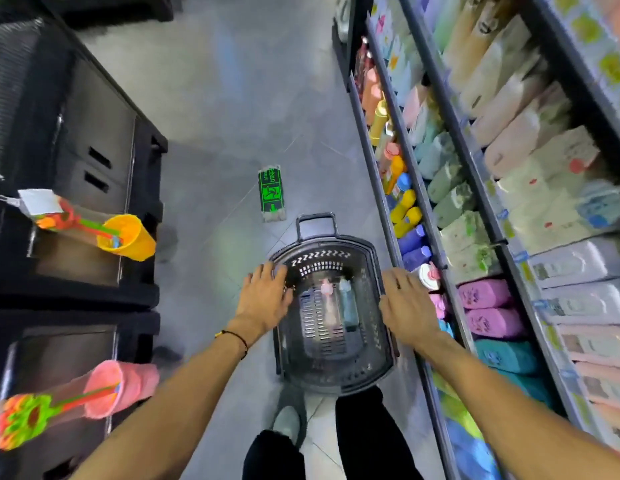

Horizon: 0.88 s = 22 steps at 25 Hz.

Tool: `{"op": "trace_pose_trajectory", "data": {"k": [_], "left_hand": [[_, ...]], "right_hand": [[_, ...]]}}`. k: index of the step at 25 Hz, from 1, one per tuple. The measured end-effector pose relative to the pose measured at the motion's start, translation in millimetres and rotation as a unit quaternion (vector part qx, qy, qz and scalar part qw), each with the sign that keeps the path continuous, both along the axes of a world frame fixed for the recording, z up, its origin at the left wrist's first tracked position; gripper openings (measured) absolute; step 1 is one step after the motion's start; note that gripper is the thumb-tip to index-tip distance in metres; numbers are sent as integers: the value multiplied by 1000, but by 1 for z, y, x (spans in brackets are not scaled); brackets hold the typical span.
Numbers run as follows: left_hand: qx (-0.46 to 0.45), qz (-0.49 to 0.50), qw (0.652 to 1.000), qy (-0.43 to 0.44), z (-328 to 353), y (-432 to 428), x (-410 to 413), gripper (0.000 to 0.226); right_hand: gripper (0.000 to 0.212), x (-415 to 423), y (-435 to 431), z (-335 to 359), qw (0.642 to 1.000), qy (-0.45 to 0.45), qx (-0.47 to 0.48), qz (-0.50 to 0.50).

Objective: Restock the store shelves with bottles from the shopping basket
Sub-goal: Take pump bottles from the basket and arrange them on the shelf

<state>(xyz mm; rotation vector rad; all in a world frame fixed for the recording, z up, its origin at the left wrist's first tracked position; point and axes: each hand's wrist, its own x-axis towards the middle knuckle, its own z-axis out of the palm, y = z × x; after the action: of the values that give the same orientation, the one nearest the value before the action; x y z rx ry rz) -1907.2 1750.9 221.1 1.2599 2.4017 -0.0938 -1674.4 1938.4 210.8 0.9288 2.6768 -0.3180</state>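
- Grey slotted plastic makes up the shopping basket [381, 362], which stands on the floor [215, 133] just ahead of the person's feet. Its handle [316, 223] is at the far end.
- Two bottles lie side by side on the bottom of the basket: a pink bottle [327, 306] towards the middle and a teal bottle [348, 304] just right of it. Both have their caps towards the handle end. Blur hides their labels.
- The left hand [265, 296] is over the basket's left rim, fingers straight and spread, holding nothing.
- The right hand [405, 304] is over the right rim, also flat and empty. Whether either palm presses on the rim I cannot tell.
- The shelves [436, 237] rise just right of the basket. Their lowest tier carries a row of shelved bottles [405, 209], standing close together.
- Handling, as a judgement: these look like small, stiff plastic toiletry bottles, light enough for one hand and unlikely to break, though smooth sides could slip.
- The best hold is probably round the body below the cap, fingers on one side and thumb on the other, rather than on the cap itself.
- Because the bottles lie flat, each needs turning upright before it goes into the row. The crowded row could topple if nudged.
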Motion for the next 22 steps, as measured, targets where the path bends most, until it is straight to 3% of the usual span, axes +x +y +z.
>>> {"op": "trace_pose_trajectory", "data": {"k": [4,11,16,22], "left_hand": [[-47,19,998,-44,-86,40,8,55],[-106,74,979,-160,-350,78,45,63],[-57,255,938,-230,-492,80,59,54],[-42,355,892,-277,-592,86,83,82]], "right_hand": [[60,-16,54,-84,999,-7,-9,34],[70,-17,62,-287,999,35,10,8],[79,-8,42,-356,999,23,40,0],[75,-3,36,-387,989,134,66,-19]]}}
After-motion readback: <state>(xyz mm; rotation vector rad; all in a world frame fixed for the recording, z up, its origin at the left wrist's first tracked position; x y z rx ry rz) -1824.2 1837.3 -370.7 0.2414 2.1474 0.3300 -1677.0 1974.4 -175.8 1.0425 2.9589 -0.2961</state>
